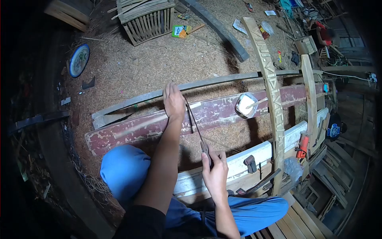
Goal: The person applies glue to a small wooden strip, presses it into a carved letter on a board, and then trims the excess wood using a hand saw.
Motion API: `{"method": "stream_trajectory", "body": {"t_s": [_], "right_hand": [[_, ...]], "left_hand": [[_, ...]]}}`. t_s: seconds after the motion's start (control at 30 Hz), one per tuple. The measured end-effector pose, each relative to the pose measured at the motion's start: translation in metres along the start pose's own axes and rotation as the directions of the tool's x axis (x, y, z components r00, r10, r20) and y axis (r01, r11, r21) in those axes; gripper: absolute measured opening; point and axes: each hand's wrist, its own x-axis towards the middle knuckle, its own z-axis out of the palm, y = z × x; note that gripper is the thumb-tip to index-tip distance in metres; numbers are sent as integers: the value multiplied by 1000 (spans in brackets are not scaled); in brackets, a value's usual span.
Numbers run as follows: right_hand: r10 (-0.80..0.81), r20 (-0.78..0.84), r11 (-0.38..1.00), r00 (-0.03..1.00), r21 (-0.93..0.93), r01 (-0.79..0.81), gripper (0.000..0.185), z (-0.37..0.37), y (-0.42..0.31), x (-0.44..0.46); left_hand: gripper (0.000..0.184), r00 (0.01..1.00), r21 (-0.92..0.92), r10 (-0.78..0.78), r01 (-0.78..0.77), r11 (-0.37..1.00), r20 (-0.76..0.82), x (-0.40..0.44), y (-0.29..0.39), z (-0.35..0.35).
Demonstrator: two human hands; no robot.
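My left hand [174,104] lies over the worn dark-red plank [215,110], its fingers stretched toward the narrow grey board [223,79] behind it. Beside its wrist is the far end of a long thin dark tool [194,119]. My right hand [215,171] is wrapped round the near end of that tool, in front of the plank. On the red plank, right of my hands, sits a clear tub [246,105] of white stuff with a stick in it. Whether my left fingers touch the tool is unclear.
A carved wooden strip [267,71] crosses the planks at the right. Near my right knee are a white plank [238,160], a dark block [250,163] and an orange tool [303,145]. A slatted crate [147,24] stands behind. A person in red [325,35] is far right.
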Motion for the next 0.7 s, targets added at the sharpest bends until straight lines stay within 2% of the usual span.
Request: {"method": "stream_trajectory", "body": {"t_s": [0.03, 0.07, 0.2, 0.27, 0.37, 0.43, 0.5, 0.57, 0.7], "right_hand": [[10, 27, 1000, 1000, 10, -10, 36, -7, -6, 10], [28, 60, 999, 998, 16, -29, 36, -12, -7, 13], [-89, -5, 994, 996, 61, 89, 33, -12, 18, 6], [-103, -40, 993, 994, 51, 105, 32, -12, 20, 4], [-134, -88, 989, 987, 56, 139, 31, -4, 21, 6], [-157, -97, 985, 983, 59, 163, 31, 2, 21, 9], [-161, -80, 987, 984, -22, 160, 31, 8, 20, 10], [-143, -76, 989, 987, 14, 144, 31, 9, 16, 10], [-138, -78, 989, 987, 43, 142, 31, 14, 19, 11]], "left_hand": [[28, 997, 30, -74, 74, 997, -16, 1, 1, -1], [28, 997, 29, -74, 75, 997, -14, 0, 0, -3], [29, 992, -21, -114, 115, 993, 57, 2, 5, -9], [30, 1000, 65, -29, 28, 998, 7, 1, 0, -1], [30, 999, 40, 53, -53, 998, -2, 2, 0, 0], [29, 998, 45, 62, -62, 997, -1, 2, 0, -2], [29, 998, 48, 68, -67, 997, -2, 2, 1, -2], [27, 998, 39, 32, -34, 999, 50, 4, 1, -2], [25, 999, 28, 35, -35, 999, 15, 4, 1, 1]]}}
